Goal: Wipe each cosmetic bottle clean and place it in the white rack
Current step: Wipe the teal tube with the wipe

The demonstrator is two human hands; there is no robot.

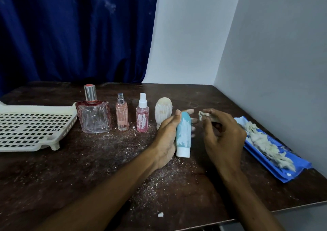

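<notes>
My left hand point(166, 138) grips a light blue tube point(184, 133) with a white cap, cap down, smeared with white residue. My right hand point(221, 133) pinches a small crumpled wipe point(203, 115) just right of the tube's top, not touching it. Left of the tube stand a cream oval bottle point(163, 110), a pink spray bottle point(142, 115), a slim peach spray bottle point(122, 114) and a large clear perfume bottle point(93, 114), all streaked white. The white rack point(33, 124) lies at the table's left with nothing in it.
A blue wipe pack point(276, 158) with used crumpled wipes point(265, 142) on top lies at the right, near the wall. White crumbs and dust cover the dark table point(88, 174). A blue curtain hangs behind.
</notes>
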